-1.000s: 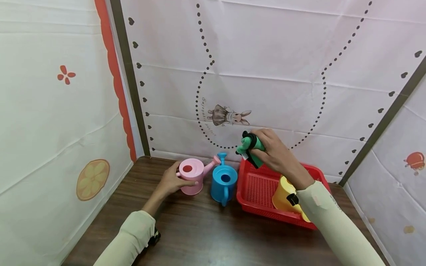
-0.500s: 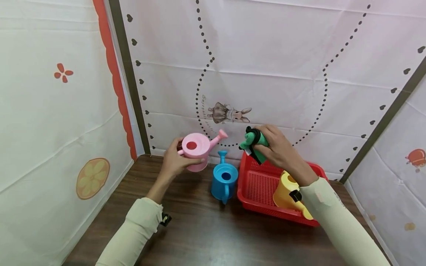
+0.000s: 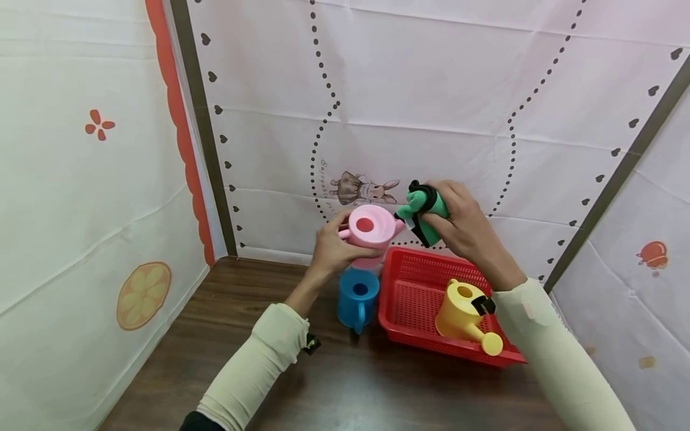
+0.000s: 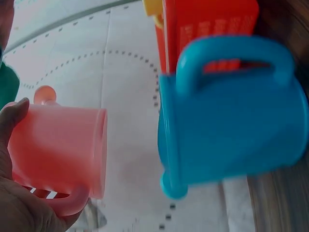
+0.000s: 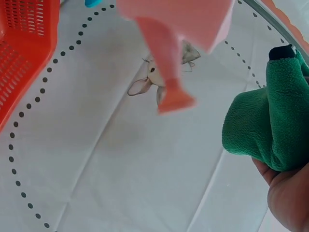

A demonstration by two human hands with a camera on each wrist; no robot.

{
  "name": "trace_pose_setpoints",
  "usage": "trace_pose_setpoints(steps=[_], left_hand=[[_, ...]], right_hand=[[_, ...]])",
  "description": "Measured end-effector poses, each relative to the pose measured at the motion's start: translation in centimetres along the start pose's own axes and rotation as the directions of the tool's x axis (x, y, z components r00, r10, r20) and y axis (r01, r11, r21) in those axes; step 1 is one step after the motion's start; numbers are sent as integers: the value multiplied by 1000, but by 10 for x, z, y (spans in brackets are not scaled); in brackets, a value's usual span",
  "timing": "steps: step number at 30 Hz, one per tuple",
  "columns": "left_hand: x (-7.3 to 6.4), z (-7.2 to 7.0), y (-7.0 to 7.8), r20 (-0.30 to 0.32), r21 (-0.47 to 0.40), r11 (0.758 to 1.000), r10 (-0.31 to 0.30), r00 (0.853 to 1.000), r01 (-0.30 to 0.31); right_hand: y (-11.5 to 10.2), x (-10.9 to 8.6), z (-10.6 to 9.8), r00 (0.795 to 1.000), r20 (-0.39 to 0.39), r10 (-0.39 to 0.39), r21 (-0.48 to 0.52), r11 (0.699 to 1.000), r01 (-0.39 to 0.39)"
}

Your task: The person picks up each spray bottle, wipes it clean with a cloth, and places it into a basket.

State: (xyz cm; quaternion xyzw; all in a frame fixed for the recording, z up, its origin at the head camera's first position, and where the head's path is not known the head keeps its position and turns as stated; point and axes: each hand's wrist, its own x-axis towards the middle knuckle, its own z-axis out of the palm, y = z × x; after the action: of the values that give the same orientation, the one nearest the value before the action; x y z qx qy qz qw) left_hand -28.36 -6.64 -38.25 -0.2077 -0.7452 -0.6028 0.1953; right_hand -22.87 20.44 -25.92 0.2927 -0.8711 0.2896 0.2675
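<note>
My left hand grips a pink watering can by its body and handle, raised above the table. In the left wrist view the thumb lies across the pink body, with the handle low between the fingers. Opposite it, my right hand holds a bunched green cloth with black edging, close by the pink spout. A blue watering can stands on the table just below the pink one, its handle toward me. The right wrist view shows the pink spout pointing past the folded green cloth.
A red perforated basket stands on the right of the brown table. Inside it, a yellow watering can leans with its spout over the front rim. White printed fabric walls enclose the table at the back and sides.
The left hand has lifted the pink watering can off the table and carried it right, over the blue one. My right hand, still gripping the green cloth, has risen a little and shifted right.
</note>
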Motion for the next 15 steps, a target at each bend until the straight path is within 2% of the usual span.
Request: trace_pose_setpoints(steps=[7,15], left_hand=[[-2,33,5,57,-61,998,-7,998,10],[-5,47,20,97,-77,994,78,992,-71]], right_hand=[[4,4,8,996,76,37,-31,999,-34],[14,9,23,988,136,74,-39,997,-70]])
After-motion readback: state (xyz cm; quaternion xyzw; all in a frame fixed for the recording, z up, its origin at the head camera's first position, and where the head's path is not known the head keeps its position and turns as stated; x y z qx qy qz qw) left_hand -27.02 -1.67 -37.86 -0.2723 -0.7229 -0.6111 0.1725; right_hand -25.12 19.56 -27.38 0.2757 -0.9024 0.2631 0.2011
